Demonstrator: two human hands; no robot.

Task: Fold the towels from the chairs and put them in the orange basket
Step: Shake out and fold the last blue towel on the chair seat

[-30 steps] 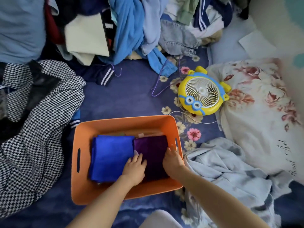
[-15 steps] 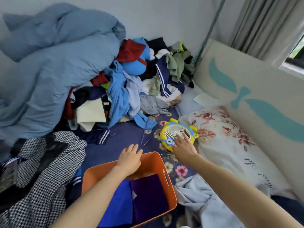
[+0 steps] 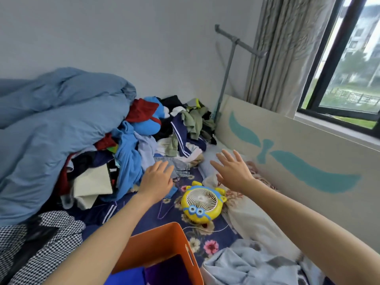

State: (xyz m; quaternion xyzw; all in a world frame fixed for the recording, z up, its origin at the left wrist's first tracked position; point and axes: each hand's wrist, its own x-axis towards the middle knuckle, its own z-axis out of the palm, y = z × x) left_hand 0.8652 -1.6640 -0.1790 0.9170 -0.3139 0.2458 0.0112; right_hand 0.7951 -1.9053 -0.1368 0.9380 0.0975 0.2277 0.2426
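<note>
The orange basket [image 3: 162,241] sits at the bottom middle of the view on the bed. Inside it lie a folded blue towel [image 3: 127,276] and a folded purple towel [image 3: 168,270], side by side, partly cut off by the frame edge. My left hand [image 3: 157,179] is raised in the air beyond the basket, fingers relaxed, holding nothing. My right hand [image 3: 232,169] is also raised, fingers spread and straight, empty, above the floral pillow. No chairs are in view.
A yellow and blue toy fan [image 3: 202,204] lies just past the basket. A heap of mixed clothes [image 3: 144,140] and a blue duvet [image 3: 51,124] fill the left. A houndstooth garment [image 3: 41,243] lies bottom left, a pale blue cloth [image 3: 246,266] bottom right. Wall and window stand right.
Both hands have left the towels in the basket and risen forward, empty. The view has tilted up from the basket toward the wall and window.
</note>
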